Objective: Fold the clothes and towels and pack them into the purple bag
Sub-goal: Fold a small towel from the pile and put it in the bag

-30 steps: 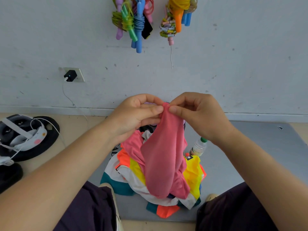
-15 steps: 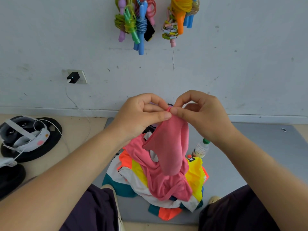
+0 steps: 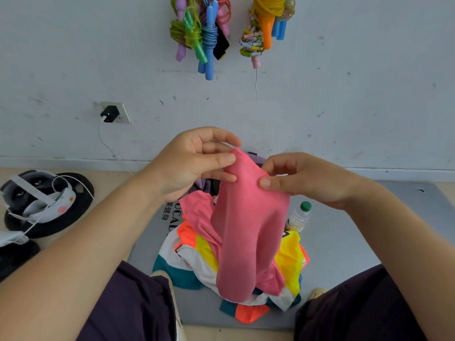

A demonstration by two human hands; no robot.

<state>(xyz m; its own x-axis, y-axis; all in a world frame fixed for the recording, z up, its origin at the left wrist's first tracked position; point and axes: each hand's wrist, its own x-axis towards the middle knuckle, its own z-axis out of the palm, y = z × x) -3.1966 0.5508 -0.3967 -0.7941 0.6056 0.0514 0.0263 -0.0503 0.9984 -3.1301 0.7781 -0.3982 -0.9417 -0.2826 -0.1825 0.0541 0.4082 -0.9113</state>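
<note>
Scuffed white wall [image 3: 344,107] with a socket [image 3: 118,112]; beige floor [image 3: 108,178], grey mat [image 3: 344,242].

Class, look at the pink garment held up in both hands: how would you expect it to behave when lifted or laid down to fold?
The pink garment probably handles floppy: pinched at its top by the left hand and right hand, it hangs limp. It seems light, since fingertip pinches carry it. It would likely crumple rather than lie flat.

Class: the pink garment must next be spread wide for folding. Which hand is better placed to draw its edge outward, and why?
The right hand: it pinches the pink garment nearer its right edge, beside bare grey mat; the left hand grips the top.
</note>
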